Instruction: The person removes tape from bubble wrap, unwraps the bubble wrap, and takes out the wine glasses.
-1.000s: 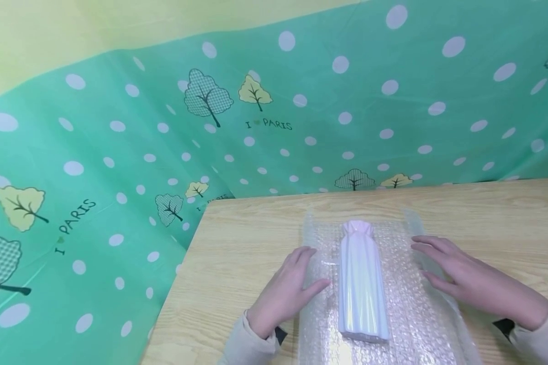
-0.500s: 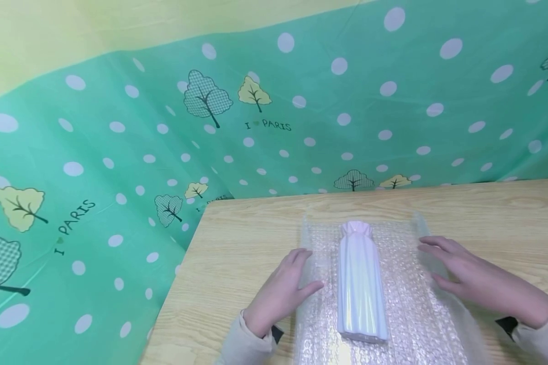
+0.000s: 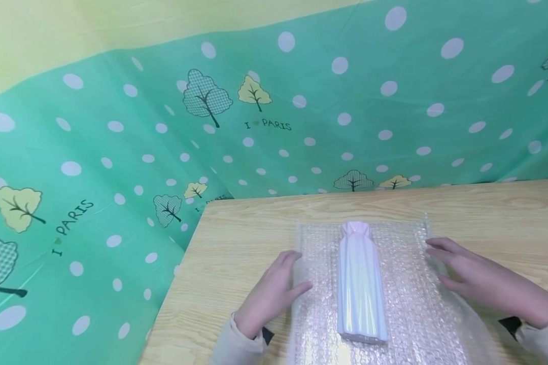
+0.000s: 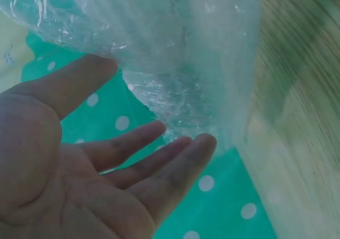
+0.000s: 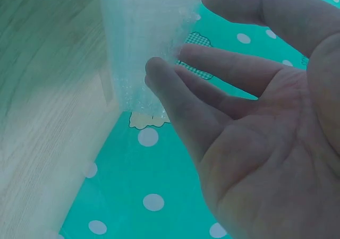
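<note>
A pearly vase, pink at its ruffled neck and pale blue along the pleated body, lies on a sheet of clear bubble wrap. At the sheet's left edge is my left hand, thumb and fingers spread. In the left wrist view the bubble wrap hangs close by the thumb and fingertips of that hand. My right hand lies along the raised right edge, fingers extended and thumb apart. The right wrist view shows the wrap's edge right at its fingertips, with the palm bare.
The light wood table extends left and right of the sheet, and its left edge shows. Behind and to the left hangs a green cloth with white dots and printed trees.
Both hands have drawn apart, the left one leftward and the right one a little rightward. The sheet's sides have spread wider and lower, while the vase stays in place.
</note>
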A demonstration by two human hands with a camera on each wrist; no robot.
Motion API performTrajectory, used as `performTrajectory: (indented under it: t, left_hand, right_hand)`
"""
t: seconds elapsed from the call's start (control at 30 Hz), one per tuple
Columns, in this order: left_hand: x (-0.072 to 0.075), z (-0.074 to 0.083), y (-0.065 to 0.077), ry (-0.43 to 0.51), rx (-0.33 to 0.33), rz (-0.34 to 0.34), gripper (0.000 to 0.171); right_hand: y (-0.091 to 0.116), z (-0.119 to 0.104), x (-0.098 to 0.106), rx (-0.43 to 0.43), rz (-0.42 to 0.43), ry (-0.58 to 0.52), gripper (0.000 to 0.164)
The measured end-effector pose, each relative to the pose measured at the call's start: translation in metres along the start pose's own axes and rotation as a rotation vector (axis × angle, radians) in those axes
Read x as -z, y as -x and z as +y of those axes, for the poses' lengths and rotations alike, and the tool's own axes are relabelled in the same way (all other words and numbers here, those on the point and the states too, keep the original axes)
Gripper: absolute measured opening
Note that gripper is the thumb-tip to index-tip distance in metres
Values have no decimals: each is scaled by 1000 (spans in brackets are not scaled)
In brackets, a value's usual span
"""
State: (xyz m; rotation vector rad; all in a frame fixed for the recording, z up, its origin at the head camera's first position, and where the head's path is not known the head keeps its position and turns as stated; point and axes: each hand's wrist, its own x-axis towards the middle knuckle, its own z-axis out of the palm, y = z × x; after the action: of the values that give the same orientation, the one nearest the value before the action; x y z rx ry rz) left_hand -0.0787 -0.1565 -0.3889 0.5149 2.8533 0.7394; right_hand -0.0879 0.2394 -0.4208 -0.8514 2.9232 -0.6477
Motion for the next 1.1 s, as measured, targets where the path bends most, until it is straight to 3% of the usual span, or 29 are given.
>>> performTrajectory:
  t: [0.2, 0.6, 1.1]
  left_hand:
    - [3, -4, 2, 33, 45, 11, 67]
    - [10, -14, 2, 108, 76, 11, 56]
    - [20, -23, 6, 70, 97, 48, 59]
  right_hand:
    - [2, 2, 1, -7, -10, 13, 56]
    - [4, 6, 3, 5, -43, 15, 52]
    - [8, 10, 8, -21, -52, 22, 44]
